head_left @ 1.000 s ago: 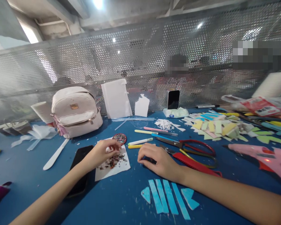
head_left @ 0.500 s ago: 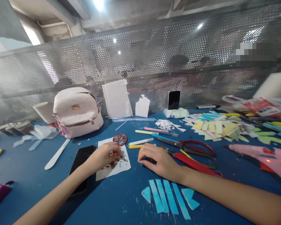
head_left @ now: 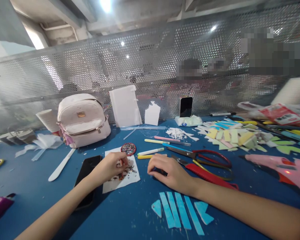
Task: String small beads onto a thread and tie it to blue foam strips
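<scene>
My left hand is over a white sheet of paper, its fingers bent down and pinched together among small dark and reddish bits. What sits between the fingertips is too small to tell. Touching the sheet's far edge is a round red-rimmed dish of multicoloured bits. My right hand rests on the blue table, loosely curled, and nothing shows in it. Just beyond it lie a yellow pen and red-handled scissors. Blue strips and pieces in a fish shape lie nearer me.
A black phone lies partly under my left forearm. Further back stand a pale backpack and white card pieces. To the right are a pink glue gun, a pile of paper scraps and a red-handled cutter.
The fingers of my left hand have shifted slightly over the bits. My right hand stays where it was, and the table things look the same.
</scene>
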Demonstrator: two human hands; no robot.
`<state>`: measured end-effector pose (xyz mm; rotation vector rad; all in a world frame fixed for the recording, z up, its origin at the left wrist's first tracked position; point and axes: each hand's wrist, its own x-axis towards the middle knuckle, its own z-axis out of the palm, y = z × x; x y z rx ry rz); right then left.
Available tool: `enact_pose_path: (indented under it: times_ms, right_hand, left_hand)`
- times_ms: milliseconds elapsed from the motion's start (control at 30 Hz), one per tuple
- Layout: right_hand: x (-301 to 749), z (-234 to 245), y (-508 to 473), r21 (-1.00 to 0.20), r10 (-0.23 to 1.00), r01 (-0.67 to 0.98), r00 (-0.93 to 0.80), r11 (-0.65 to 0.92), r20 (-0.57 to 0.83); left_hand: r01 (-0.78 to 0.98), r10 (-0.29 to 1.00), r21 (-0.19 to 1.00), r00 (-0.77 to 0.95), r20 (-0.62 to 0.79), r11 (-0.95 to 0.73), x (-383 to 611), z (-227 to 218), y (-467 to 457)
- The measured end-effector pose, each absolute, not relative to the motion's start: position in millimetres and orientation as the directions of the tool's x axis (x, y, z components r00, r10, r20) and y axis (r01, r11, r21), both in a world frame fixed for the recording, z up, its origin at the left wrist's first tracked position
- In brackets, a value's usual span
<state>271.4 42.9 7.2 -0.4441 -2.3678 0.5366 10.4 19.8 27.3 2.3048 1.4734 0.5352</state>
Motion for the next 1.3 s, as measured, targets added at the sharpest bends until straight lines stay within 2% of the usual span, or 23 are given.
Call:
enact_pose_path:
  times_ms: [533, 1300]
  right_hand:
    - [271, 8, 43, -0.473, 0.434, 0.173, -0.734, 0.864, 0.523]
    - [271, 8, 42, -0.479, 0.424, 0.160, -0.745, 0.863, 0.515]
  left_hand:
    - [0.751, 0.874, 0.474, 0.476, 0.096, -0.460, 7, 19, 23]
    - [0.758, 0.879, 0.450, 0.446, 0.170, -0.472, 8, 18, 23]
